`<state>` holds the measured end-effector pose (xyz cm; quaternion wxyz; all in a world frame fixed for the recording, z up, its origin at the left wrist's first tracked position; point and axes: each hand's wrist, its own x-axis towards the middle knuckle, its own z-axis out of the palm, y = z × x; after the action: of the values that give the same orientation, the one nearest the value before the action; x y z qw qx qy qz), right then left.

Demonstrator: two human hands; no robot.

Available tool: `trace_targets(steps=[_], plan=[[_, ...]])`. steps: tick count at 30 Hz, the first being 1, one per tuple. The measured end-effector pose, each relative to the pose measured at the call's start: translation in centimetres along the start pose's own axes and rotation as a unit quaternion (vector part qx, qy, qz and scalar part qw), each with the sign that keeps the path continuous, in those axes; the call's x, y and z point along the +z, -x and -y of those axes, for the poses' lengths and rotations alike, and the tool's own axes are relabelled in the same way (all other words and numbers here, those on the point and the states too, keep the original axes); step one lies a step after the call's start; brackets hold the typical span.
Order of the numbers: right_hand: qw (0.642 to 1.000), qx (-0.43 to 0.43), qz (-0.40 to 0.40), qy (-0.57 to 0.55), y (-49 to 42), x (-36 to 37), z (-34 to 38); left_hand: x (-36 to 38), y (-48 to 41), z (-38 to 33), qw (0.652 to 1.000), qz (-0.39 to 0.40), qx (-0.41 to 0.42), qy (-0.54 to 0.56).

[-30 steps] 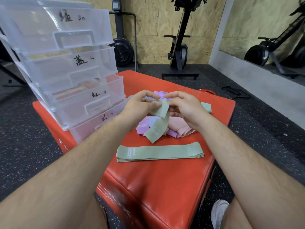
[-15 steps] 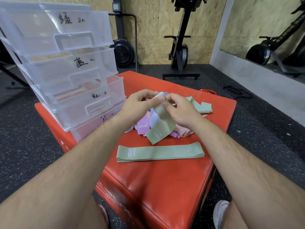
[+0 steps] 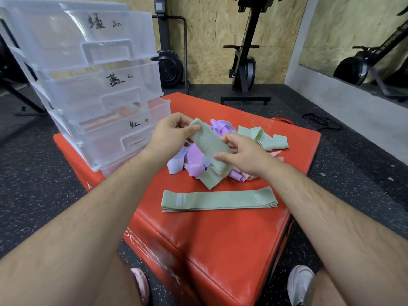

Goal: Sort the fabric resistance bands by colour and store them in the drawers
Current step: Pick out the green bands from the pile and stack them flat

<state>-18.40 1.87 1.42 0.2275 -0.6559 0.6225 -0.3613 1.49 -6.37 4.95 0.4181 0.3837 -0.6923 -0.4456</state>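
Note:
Both hands hold one green band (image 3: 209, 149) above a jumbled pile of purple, lilac and pink bands (image 3: 196, 162) on the red padded box (image 3: 220, 239). My left hand (image 3: 172, 131) pinches the band's upper end. My right hand (image 3: 245, 153) grips it lower down, and the free end hangs onto the pile. A flat stack of green bands (image 3: 218, 199) lies in front of the pile. Another loose green band (image 3: 262, 138) lies behind it. The clear plastic drawer unit (image 3: 88, 85) stands at the left with its drawers pulled partly out.
The drawer fronts carry handwritten labels. The box's front edge drops to the dark rubber floor (image 3: 44, 173), where my shoes (image 3: 300, 283) show. Exercise machines (image 3: 245, 62) stand by the plywood wall behind. A mirror (image 3: 364, 40) is at the right.
My hands have drawn apart along the green band, left toward the drawers and right down toward me, so the band is stretched out flatter. The loose green band behind is uncovered.

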Motion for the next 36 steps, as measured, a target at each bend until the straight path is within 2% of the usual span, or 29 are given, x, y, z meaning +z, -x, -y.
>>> trace_targets(steps=[6,12,18,22,28,33,36], plan=[[0.995,-0.007,0.001,0.103,0.5,-1.1,-2.0,-2.9,0.3,0.8,0.995,-0.043,-0.052,0.07],[0.981,0.034,0.001,0.19,1.6,-3.0,-3.6,-5.5,0.8,2.1,0.989,-0.066,-0.087,0.097],[0.984,0.085,-0.064,0.141,3.1,-4.7,-4.3,-5.7,2.6,3.3,0.989,-0.019,-0.127,0.078],[0.982,0.127,-0.086,0.115,4.4,-5.9,-4.8,-5.5,3.4,4.4,0.984,-0.032,-0.178,0.01],[0.98,0.178,-0.039,0.082,6.5,-5.9,-6.1,-4.8,5.3,5.9,0.976,-0.006,-0.212,-0.047],[0.968,0.143,-0.015,0.207,7.6,-3.9,-7.4,-4.6,6.9,7.6,0.957,0.031,-0.234,-0.171],[0.963,0.133,0.004,0.234,8.0,-2.9,-8.3,-4.1,7.7,8.7,0.944,0.05,-0.222,-0.238]])
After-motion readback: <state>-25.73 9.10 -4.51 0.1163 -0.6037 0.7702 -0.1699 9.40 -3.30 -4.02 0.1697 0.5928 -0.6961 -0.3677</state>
